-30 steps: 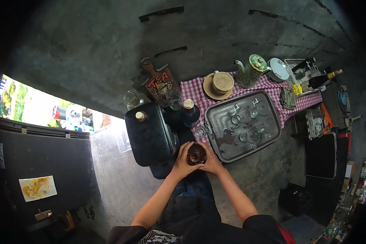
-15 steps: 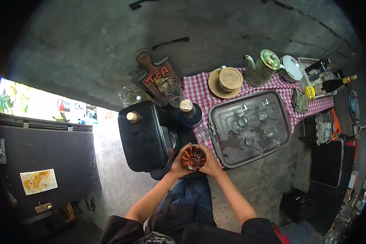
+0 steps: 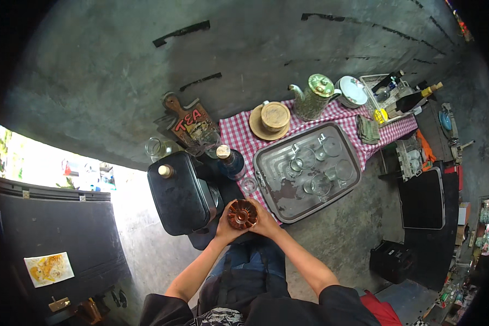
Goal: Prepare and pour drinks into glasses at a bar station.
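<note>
- cupping the amber vessel (image 3: 242, 214), i am grasping it from both sides, my left hand (image 3: 225, 227) and my right hand (image 3: 263, 221) wrapping its wall.
- it is sitting in my hands in front of my body, between the black box (image 3: 178, 195) and the tray (image 3: 296, 200).
- slipping is looking like my main risk: the wall is seeming smooth and hard, so damp palms or an uneven squeeze could be letting it slide down toward the concrete floor (image 3: 337, 244).
- tipping is worrying me too, if one hand is pressing harder than the other; whether it is holding liquid, i cannot tell.
- knocking is possible: the tray's rim is standing near my right hand, and the clear cup (image 3: 249, 185) and the dark bottle (image 3: 232, 165) are standing just beyond, so a careless swing could be chipping or toppling something.
- as for looks, it is showing me a round outline from above, glowing reddish brown, with petal-like ribs spreading from a small ring at the centre.
- it is appearing to be glass, with darker bands running between brighter ones; my fingers are hiding its sides.
</note>
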Demonstrator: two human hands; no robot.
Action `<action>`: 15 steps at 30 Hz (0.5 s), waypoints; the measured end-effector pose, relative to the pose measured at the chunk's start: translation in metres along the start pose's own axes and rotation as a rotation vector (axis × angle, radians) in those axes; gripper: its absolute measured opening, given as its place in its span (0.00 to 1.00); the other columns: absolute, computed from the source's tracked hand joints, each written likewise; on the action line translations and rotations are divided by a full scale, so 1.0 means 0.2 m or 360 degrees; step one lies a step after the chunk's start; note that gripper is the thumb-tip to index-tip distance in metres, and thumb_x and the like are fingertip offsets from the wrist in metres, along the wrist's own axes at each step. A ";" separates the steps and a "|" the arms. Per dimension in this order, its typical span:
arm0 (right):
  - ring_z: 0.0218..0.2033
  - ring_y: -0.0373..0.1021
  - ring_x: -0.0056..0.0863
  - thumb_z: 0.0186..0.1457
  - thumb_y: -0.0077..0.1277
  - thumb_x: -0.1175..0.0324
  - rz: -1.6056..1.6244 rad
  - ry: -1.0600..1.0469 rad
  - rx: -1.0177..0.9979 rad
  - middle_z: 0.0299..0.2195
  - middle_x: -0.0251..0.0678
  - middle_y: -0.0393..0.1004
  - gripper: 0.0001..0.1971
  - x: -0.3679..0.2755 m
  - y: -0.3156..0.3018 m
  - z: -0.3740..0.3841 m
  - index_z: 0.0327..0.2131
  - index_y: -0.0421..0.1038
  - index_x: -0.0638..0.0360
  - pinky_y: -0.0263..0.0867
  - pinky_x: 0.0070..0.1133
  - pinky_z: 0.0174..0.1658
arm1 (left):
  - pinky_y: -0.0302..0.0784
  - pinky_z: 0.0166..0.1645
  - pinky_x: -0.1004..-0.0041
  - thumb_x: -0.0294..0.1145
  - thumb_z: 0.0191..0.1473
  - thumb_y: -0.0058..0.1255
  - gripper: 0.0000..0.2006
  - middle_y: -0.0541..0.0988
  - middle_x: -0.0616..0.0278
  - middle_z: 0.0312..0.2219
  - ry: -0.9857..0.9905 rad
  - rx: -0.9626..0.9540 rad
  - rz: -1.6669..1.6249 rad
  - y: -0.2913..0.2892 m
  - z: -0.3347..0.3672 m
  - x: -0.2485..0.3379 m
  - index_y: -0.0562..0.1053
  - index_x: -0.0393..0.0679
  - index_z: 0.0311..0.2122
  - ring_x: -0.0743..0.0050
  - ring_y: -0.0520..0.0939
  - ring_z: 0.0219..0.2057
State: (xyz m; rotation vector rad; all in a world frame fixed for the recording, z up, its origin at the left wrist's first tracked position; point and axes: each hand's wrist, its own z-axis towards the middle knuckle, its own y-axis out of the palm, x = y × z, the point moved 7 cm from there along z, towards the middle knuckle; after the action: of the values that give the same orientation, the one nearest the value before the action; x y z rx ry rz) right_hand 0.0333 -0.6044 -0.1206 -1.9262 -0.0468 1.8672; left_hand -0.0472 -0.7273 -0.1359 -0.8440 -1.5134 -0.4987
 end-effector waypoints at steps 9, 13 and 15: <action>0.57 0.65 0.37 0.37 0.70 0.64 0.0097 -0.0026 -0.0083 0.55 0.46 0.64 0.48 -0.22 -0.22 0.00 0.61 0.52 0.62 0.61 0.29 0.59 | 0.67 0.59 0.67 0.36 0.31 0.74 0.47 0.70 0.57 0.52 0.0169 0.0125 0.0044 0.07 -0.02 0.24 0.59 0.39 0.57 0.65 0.72 0.54; 0.58 0.61 0.48 0.35 0.66 0.68 0.0028 -0.0176 -0.0078 0.55 0.49 0.63 0.46 -0.36 -0.35 -0.03 0.59 0.55 0.64 0.58 0.35 0.61 | 0.64 0.59 0.58 0.42 0.26 0.74 0.49 0.68 0.50 0.50 0.0254 0.0176 0.0281 0.11 -0.03 0.44 0.60 0.39 0.56 0.49 0.69 0.54; 0.58 0.60 0.48 0.34 0.66 0.68 -0.0001 -0.0236 -0.0095 0.55 0.48 0.63 0.46 -0.52 -0.43 -0.01 0.59 0.55 0.63 0.57 0.35 0.61 | 0.64 0.59 0.60 0.40 0.27 0.75 0.49 0.67 0.51 0.51 0.0281 0.0171 0.0147 0.12 -0.05 0.48 0.60 0.39 0.56 0.52 0.69 0.54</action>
State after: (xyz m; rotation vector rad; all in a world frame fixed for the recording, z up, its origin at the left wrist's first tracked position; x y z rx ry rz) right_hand 0.0511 -0.5617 0.0061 -1.8218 -0.1510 2.0266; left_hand -0.0193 -0.6988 -0.0447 -0.7624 -1.3216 -0.4094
